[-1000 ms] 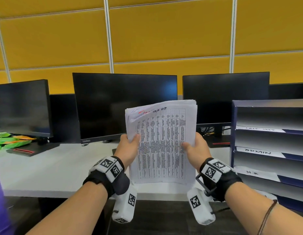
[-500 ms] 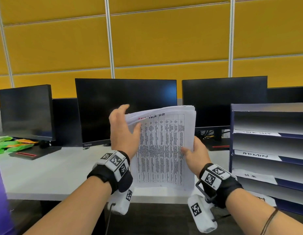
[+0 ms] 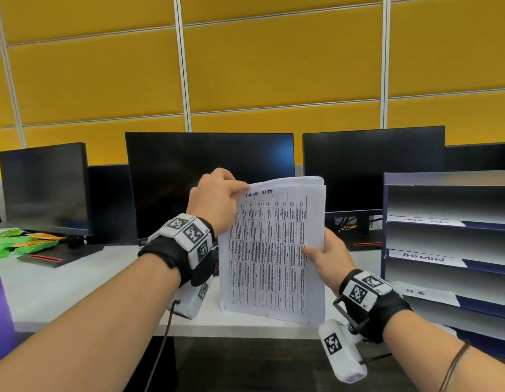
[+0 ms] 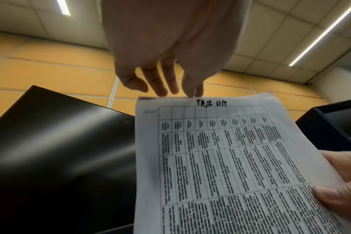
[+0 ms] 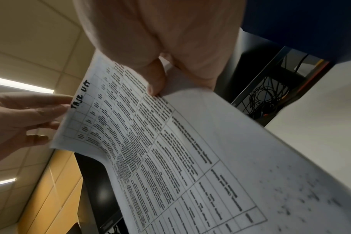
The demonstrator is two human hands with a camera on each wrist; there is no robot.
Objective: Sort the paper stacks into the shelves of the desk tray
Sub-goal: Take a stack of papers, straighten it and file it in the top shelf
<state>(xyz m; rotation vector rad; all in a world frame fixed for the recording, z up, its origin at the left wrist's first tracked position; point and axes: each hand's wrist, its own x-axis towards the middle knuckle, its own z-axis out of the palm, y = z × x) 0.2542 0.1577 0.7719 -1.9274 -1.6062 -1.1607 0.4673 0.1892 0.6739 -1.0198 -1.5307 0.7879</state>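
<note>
Yellow panelled wall (image 3: 274,66) w/ three black monitors (image 3: 209,179) at rear of white tabletop (image 3: 62,281). Navy multi-shelf desk tray (image 3: 449,250) at right edge of tabletop; shelf labels read "TASK LIST", "ADMIN", third illegible. White printed paper stack (image 3: 271,250), headed "TASK LIST" in marker, held upright above front edge of tabletop, left of tray, not touching it. Right hand (image 3: 330,256) grips stack's right edge, thumb on front sheet, fingers behind. Left hand (image 3: 217,202) at top-left corner, fingertips (image 4: 190,91) extended, touching top edge; whether it pinches a sheet, cannot tell. Green packets (image 3: 16,241) far left.
</note>
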